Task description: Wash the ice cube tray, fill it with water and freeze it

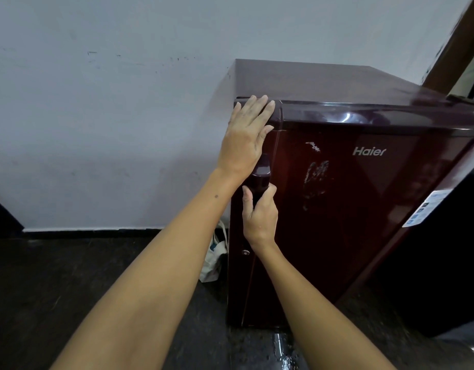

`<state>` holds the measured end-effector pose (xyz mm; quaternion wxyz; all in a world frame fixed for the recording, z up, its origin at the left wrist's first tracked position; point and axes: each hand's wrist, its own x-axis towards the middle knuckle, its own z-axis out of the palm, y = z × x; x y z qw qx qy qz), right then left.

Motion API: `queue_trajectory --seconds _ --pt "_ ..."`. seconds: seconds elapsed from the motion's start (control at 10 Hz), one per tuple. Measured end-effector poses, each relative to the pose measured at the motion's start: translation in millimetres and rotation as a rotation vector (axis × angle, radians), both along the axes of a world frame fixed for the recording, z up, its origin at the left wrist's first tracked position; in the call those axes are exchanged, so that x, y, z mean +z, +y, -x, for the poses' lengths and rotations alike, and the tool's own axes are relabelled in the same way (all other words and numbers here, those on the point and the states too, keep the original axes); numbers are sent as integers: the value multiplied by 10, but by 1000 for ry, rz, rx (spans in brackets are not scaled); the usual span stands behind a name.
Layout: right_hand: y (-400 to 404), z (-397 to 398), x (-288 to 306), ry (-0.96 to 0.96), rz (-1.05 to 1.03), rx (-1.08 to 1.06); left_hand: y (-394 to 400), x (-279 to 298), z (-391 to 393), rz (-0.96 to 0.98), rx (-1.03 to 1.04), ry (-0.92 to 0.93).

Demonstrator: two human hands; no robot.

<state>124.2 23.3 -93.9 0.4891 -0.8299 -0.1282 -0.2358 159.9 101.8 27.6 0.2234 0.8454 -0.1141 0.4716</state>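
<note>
A small dark-red fridge (364,196) stands against the white wall, its door closed. My left hand (246,134) lies flat with straight fingers on the top left corner of the door. My right hand (261,213) grips the dark door handle (261,174) on the door's left edge, fingers curled round it just below its top. The ice cube tray is not in view.
A white cloth bag (214,260) leans on the floor beside the fridge's left side. A wet patch (281,351) glistens on the dark floor in front of the fridge. A brown wooden frame (454,46) rises at the upper right. A keyhole (245,252) sits low on the door.
</note>
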Motion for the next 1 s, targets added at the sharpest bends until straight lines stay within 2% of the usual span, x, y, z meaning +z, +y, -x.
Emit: queue_trajectory --seconds 0.5,0.7,0.8,0.9,1.0 --pt "-36 61 30 59 11 34 1 29 28 37 -19 51" --pt "-226 92 166 233 -1 232 -156 95 133 161 -13 140" --pt "-458 71 312 352 165 280 -379 40 337 244 -1 183" --pt "-791 155 465 316 168 143 -671 -146 604 266 -5 176" --pt "-1180 302 539 238 24 -19 -1021 -391 829 393 -60 281"
